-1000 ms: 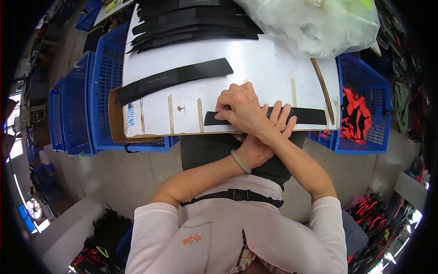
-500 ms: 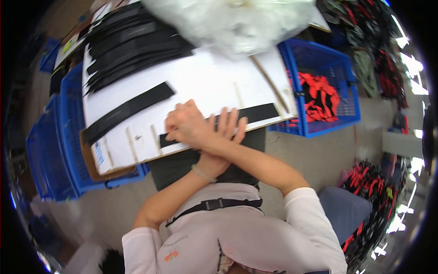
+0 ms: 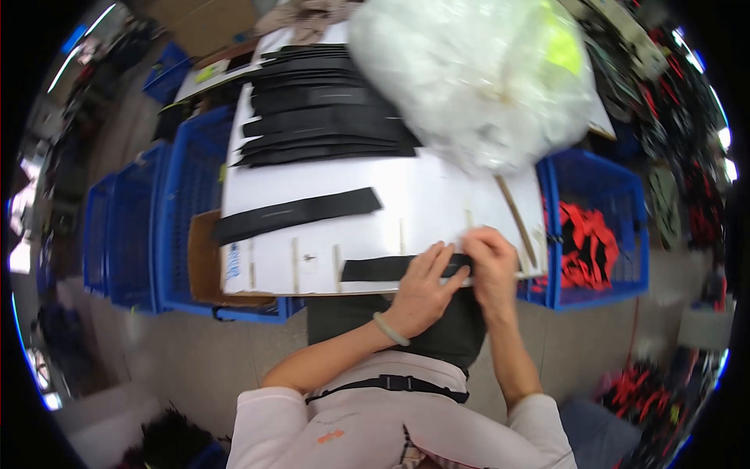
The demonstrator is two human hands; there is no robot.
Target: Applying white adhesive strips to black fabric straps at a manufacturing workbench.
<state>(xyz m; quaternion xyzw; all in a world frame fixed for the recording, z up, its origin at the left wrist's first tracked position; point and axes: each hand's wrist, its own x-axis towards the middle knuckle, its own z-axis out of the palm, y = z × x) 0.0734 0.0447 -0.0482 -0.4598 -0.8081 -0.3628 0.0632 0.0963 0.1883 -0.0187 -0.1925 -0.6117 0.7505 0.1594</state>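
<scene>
A narrow black fabric strip [image 3: 375, 270] lies along the near edge of the white tabletop [image 3: 312, 176]. My left hand [image 3: 422, 289] rests on the strip's right half, its fingers stretched out over the cloth. At the strip's right end my right hand [image 3: 494, 262] is closed, thumb and fingers pinched together on that end. The fingertips partly hide the cloth there. Farther back on the left, a second, longer black strip [image 3: 297, 213] lies slightly slanted.
Behind the strips is a stack of black fabric pieces [image 3: 320, 117]. A large clear plastic bag [image 3: 476, 86] fills the far right. Blue crates [image 3: 195, 172] stand left of the table; another blue crate [image 3: 558, 293] on the right holds red-and-black pieces [image 3: 586, 246].
My right hand has uncrossed from over my left and moved to the strip's right end. My left hand now lies flat on the strip. The whole view has shifted and turned.
</scene>
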